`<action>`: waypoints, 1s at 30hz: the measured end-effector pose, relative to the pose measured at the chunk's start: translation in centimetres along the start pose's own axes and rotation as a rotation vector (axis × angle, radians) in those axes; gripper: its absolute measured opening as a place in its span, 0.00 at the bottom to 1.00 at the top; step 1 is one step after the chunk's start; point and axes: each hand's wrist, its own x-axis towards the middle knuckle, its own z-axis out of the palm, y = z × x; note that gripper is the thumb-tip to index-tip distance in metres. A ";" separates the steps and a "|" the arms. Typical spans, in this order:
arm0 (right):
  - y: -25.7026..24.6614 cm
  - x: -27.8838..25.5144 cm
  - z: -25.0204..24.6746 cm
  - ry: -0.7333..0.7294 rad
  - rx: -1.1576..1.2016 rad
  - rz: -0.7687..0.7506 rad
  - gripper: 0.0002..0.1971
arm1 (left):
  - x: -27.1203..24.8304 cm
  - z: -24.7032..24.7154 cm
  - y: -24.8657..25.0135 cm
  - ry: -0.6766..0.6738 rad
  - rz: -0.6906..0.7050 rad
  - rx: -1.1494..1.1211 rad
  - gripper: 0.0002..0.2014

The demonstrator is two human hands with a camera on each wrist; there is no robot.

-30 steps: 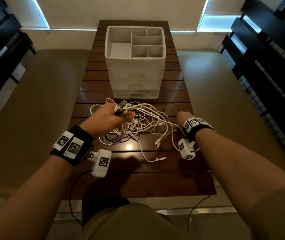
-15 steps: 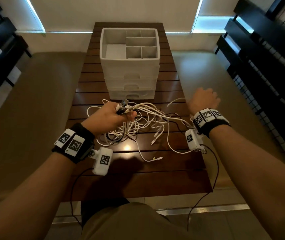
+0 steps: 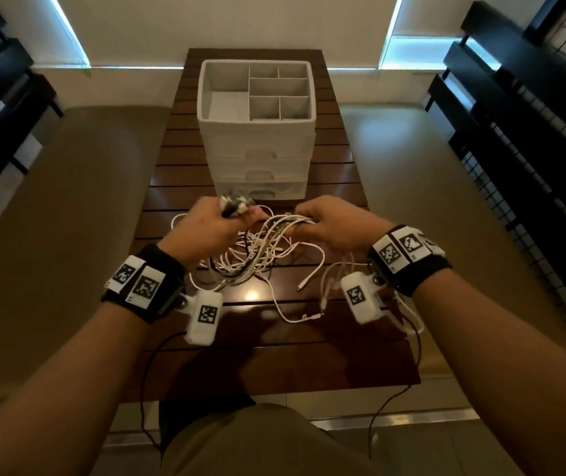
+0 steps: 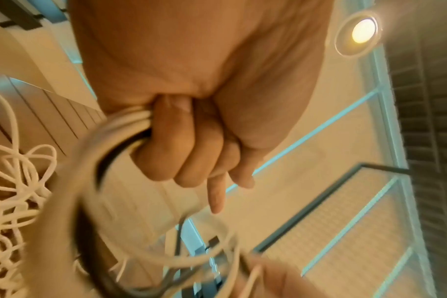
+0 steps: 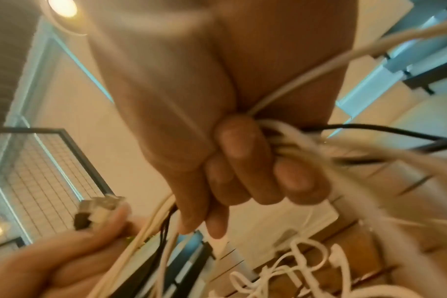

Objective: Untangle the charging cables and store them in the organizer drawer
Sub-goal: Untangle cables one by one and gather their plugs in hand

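Observation:
A tangle of white and black charging cables [image 3: 257,252] hangs between my hands over the dark slatted wooden table [image 3: 274,359]. My left hand [image 3: 211,231] grips a bundle of them, with the plug ends [image 3: 235,206] sticking up out of the fist; the left wrist view shows its fingers curled round the cables [image 4: 130,123]. My right hand [image 3: 333,226] grips the cables [image 5: 288,139] a little to the right. The white organizer [image 3: 257,132] stands just behind, its drawers closed and its divided top tray empty.
Loose cable ends [image 3: 309,316] trail on the table toward me. Tan benches [image 3: 68,207] flank the table on both sides. Dark shelving with wire mesh [image 3: 532,149] stands at the right, more dark shelving at the left.
My right hand came back in from the right and took hold of the cables beside my left hand. The left hand lifted its bundle slightly toward the organizer.

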 end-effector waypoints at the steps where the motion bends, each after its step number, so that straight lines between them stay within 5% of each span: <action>1: 0.9 -0.2 -0.4 0.003 -0.058 0.023 0.15 | 0.0 -0.6 -0.3 0.040 -0.019 -0.118 0.15; 4: 3.5 -1.1 -1.2 -0.019 -0.219 0.165 0.13 | 0.1 -2.4 -0.3 0.149 -0.026 -0.430 0.19; 9: 4.3 -1.3 -1.4 0.077 -0.365 0.350 0.15 | -0.3 -3.0 0.6 0.244 0.031 -0.567 0.25; 14: 2.9 -1.4 0.7 -0.200 -0.314 0.293 0.17 | -0.2 -3.1 0.4 0.200 0.075 -0.820 0.31; 16: 2.2 -1.1 1.1 -0.256 -0.201 0.271 0.29 | -0.1 -3.3 0.1 0.158 0.100 -0.958 0.35; 18: 1.1 -0.1 1.3 -0.159 -0.113 0.164 0.44 | 0.0 -3.2 -0.1 0.139 0.115 -1.049 0.36; 20: -0.9 1.1 1.9 -0.035 0.010 0.006 0.49 | 0.3 -2.8 0.2 0.106 0.131 -1.113 0.37; 22: -3.5 2.3 3.0 0.002 0.124 -0.128 0.45 | 0.8 -2.2 0.9 0.053 0.157 -1.174 0.37; 26: -5.9 3.8 5.4 0.101 0.220 -0.205 0.10 | 1.4 -2.4 2.3 -0.028 0.201 -1.284 0.36; 30: -3.2 3.1 6.6 0.361 -0.041 -0.177 0.21 | 0.5 -3.5 2.1 0.024 0.148 -1.296 0.35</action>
